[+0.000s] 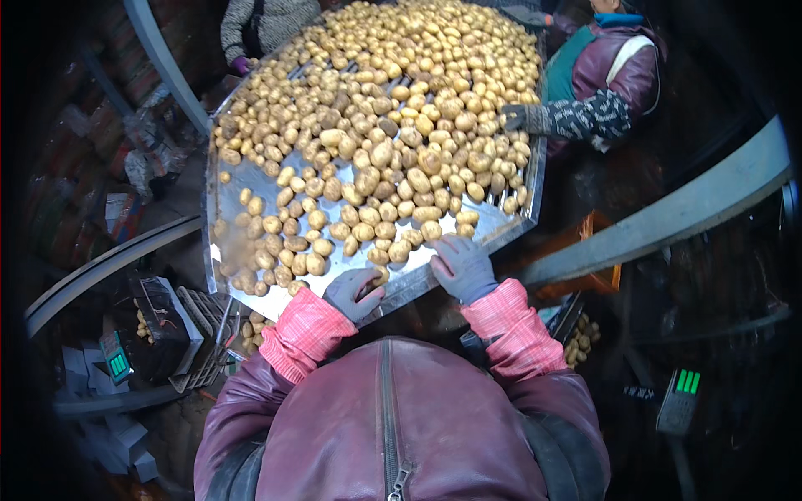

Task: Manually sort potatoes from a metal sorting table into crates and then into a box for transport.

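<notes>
Many potatoes (376, 150) lie heaped on a metal sorting table (407, 278), dense at the far side and looser near me. My left hand (356, 295), in a grey glove with a pink checked cuff, is at the table's near edge, its fingers and thumb curled around a potato (378, 276). My right hand (462, 266), gloved the same way, rests over the near right edge with fingers spread and pointing at the closest potatoes. Nothing shows in its grip, though its palm is hidden.
A co-worker's gloved hand (525, 119) reaches over the right side; another person's sleeve (235, 37) is at the far left. Crates (200, 338) and potatoes stand below left. A metal beam (664, 206) and an orange crate (604, 278) are at the right, above a scale display (680, 401).
</notes>
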`<state>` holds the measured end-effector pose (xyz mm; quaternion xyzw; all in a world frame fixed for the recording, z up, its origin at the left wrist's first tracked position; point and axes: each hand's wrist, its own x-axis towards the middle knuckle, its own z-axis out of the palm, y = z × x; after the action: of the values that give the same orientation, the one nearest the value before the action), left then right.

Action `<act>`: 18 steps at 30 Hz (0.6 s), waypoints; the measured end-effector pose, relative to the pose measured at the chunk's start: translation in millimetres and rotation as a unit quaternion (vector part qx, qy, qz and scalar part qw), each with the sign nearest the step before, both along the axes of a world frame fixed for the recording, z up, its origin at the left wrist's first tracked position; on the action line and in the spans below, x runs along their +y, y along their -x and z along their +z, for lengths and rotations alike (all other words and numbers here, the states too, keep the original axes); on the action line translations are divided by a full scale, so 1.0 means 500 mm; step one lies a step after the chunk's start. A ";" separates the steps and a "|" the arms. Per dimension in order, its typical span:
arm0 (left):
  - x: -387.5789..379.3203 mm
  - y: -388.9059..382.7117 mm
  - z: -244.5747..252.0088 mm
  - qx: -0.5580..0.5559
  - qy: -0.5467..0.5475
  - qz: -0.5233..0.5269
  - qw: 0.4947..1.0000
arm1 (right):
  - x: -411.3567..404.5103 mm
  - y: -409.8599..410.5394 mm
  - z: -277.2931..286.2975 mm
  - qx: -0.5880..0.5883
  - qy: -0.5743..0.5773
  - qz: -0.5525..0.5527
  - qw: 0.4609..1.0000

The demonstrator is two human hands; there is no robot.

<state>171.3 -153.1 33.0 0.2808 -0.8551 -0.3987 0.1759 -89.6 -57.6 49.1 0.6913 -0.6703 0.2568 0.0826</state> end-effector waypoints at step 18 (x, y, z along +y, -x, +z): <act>-0.127 0.152 0.097 -0.036 -0.100 0.049 0.993 | -0.186 0.204 0.057 0.036 -0.077 0.095 0.992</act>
<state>95.5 -216.7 81.4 0.3531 -0.8020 -0.4624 0.1352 -191.7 -150.6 77.4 0.7648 -0.6161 0.1863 0.0282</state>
